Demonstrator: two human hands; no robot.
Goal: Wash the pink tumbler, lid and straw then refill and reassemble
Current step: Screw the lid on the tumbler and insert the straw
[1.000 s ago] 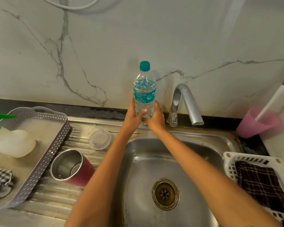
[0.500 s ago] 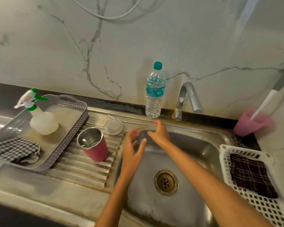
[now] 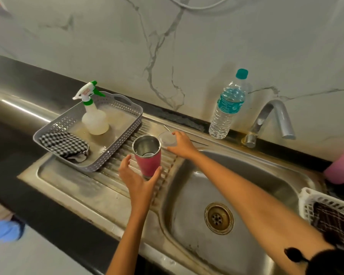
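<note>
Two hands [image 3: 139, 175] [image 3: 182, 144], one tumbler [image 3: 148, 161], one lid [image 3: 167, 138], two baskets [image 3: 123, 139] [image 3: 310, 197], two cloths [image 3: 64, 143] [image 3: 336, 221], two bottles [image 3: 226, 108] [image 3: 94, 120]

The pink tumbler [image 3: 148, 155] had a shiny steel interior, the sink [image 3: 246, 175] dull scuffed steel, the lid [image 3: 167, 139] clear plastic.

Light soft, even, moderately bright. Faint shadow on wall [image 3: 107, 46] left of bottle [image 3: 226, 110]. Glare streak on steel ledge [image 3: 18, 108] at left edge. Tumbler [image 3: 147, 155] sharp at centre; pink cup [image 3: 340, 169] at right edge and lower-left corner blurred. Desk [image 3: 58, 211] edge bowed.
</note>
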